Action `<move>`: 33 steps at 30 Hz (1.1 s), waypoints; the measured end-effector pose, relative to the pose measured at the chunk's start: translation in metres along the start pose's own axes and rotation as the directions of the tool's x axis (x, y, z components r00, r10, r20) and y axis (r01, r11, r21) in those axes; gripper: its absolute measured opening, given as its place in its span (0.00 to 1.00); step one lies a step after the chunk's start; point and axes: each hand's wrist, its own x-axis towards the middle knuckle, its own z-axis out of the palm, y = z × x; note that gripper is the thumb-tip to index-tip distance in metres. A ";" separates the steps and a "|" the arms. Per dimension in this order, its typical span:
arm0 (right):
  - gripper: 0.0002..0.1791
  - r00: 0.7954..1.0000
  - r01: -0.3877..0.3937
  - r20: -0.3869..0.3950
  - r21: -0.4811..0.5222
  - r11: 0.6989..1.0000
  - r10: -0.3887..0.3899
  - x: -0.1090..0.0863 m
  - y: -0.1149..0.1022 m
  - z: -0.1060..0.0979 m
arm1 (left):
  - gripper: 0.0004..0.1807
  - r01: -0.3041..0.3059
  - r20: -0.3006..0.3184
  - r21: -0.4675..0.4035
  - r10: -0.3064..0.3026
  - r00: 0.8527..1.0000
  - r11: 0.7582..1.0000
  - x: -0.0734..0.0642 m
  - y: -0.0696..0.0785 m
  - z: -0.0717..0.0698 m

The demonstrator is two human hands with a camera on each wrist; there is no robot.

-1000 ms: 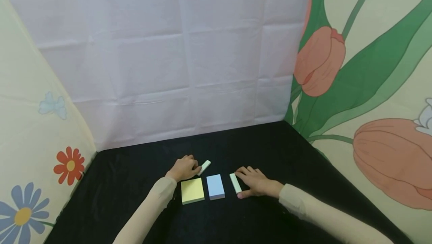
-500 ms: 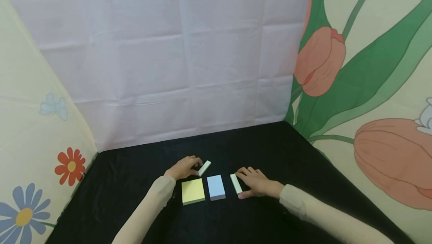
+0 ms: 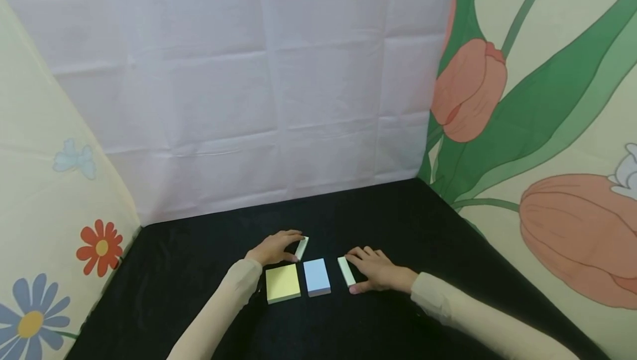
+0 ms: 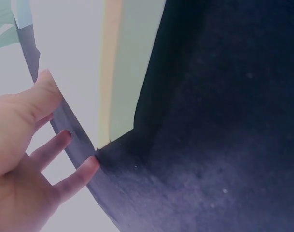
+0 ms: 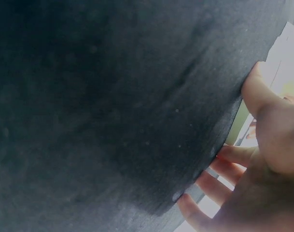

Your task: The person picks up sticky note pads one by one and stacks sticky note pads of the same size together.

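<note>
A yellow square sticky note pad (image 3: 283, 282) and a blue sticky note pad (image 3: 317, 277) lie side by side in the head view. My left hand (image 3: 275, 248) pinches a narrow pale green sticky note pad (image 3: 302, 249) behind them, thumb at its near end, fingertips at its far end. To the right of the blue pad, my right hand (image 3: 379, 270) spans a second narrow pale green pad (image 3: 346, 271) the same way, thumb and fingertip at its two ends. In the left wrist view the yellow pad (image 4: 110, 77) looms close beside the fingers.
Black cloth (image 3: 348, 327) covers the table. A white cloth wall (image 3: 224, 72) stands at the back. Flowered hangings rise at the left (image 3: 50, 128) and the right (image 3: 572, 128).
My left hand's fingers have spread from beside the narrow pad to its two ends, and that pad has turned slightly to stand more lengthwise. The right hand stays in place.
</note>
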 end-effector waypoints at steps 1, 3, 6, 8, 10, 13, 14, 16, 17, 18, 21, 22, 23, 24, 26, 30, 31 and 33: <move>0.44 1.000 0.001 0.001 -0.002 1.000 -0.001 0.000 0.000 0.000 | 0.33 0.002 0.014 -0.006 -0.002 1.000 1.000 0.000 0.000 0.000; 0.44 1.000 0.001 -0.001 -0.005 1.000 -0.001 0.000 0.000 0.000 | 0.36 0.007 0.038 -0.023 -0.006 0.999 1.000 0.001 0.001 0.000; 0.44 1.000 0.002 -0.003 -0.008 1.000 -0.002 0.000 0.000 0.000 | 0.39 0.024 0.079 -0.039 -0.021 0.997 0.999 0.004 0.001 0.001; 0.44 1.000 0.002 -0.004 -0.006 1.000 -0.002 0.000 0.000 0.000 | 0.39 0.045 0.099 -0.045 -0.040 0.994 0.998 0.006 0.000 0.002; 0.44 1.000 0.001 -0.004 -0.003 1.000 -0.001 0.000 -0.001 0.000 | 0.38 0.068 0.121 -0.043 -0.062 0.991 0.997 0.009 -0.001 0.003; 0.44 1.000 0.000 -0.002 -0.003 1.000 0.000 0.000 -0.001 0.001 | 0.34 0.083 0.130 -0.057 -0.075 0.989 0.995 0.011 0.000 0.002; 0.44 1.000 0.000 -0.003 -0.004 1.000 0.000 0.000 -0.001 0.001 | 0.33 0.088 0.133 -0.060 -0.080 0.988 0.994 0.011 0.000 0.002; 0.44 1.000 0.001 -0.004 -0.004 1.000 -0.001 -0.001 -0.001 0.000 | 0.32 0.093 0.135 -0.059 -0.085 0.987 0.994 0.010 0.001 0.002; 0.44 1.000 0.002 -0.005 -0.004 1.000 -0.002 -0.001 -0.001 0.000 | 0.31 0.095 0.134 -0.060 -0.087 0.987 0.994 0.010 0.002 0.001; 0.44 1.000 0.003 -0.007 -0.004 1.000 -0.003 -0.001 -0.001 0.001 | 0.31 0.096 0.133 -0.060 -0.088 0.987 0.994 0.009 0.003 0.000; 0.44 1.000 0.003 -0.009 -0.006 1.000 -0.003 0.000 -0.001 0.001 | 0.31 0.106 0.121 -0.068 -0.097 0.988 0.992 0.007 0.007 -0.002; 0.44 1.000 0.002 -0.009 -0.007 1.000 -0.002 0.000 -0.001 0.001 | 0.31 0.106 0.113 -0.070 -0.098 0.989 0.992 0.007 0.008 -0.003; 0.44 1.000 0.000 -0.008 -0.008 1.000 0.000 0.000 -0.001 0.001 | 0.31 0.108 0.107 -0.073 -0.100 0.989 0.991 0.006 0.010 -0.004; 0.44 1.000 -0.001 -0.008 -0.008 1.000 0.001 0.000 0.000 0.001 | 0.30 0.108 0.100 -0.076 -0.100 0.990 0.991 0.005 0.011 -0.004; 0.44 1.000 -0.007 -0.007 -0.006 1.000 0.007 0.000 -0.001 0.001 | 0.31 0.112 0.091 -0.080 -0.105 0.990 0.990 0.004 0.011 -0.004; 0.43 1.000 -0.004 -0.011 -0.004 1.000 0.004 0.000 0.000 0.001 | 0.31 0.112 0.077 -0.079 -0.105 0.991 0.991 0.005 0.009 -0.002; 0.43 1.000 -0.001 -0.012 -0.005 1.000 0.001 -0.001 0.000 0.001 | 0.31 0.112 0.076 -0.078 -0.106 0.991 0.991 0.006 0.009 -0.002; 0.44 1.000 0.008 -0.015 -0.007 1.000 -0.008 -0.001 0.000 0.001 | 0.31 0.111 0.073 -0.074 -0.106 0.992 0.991 0.006 0.008 -0.001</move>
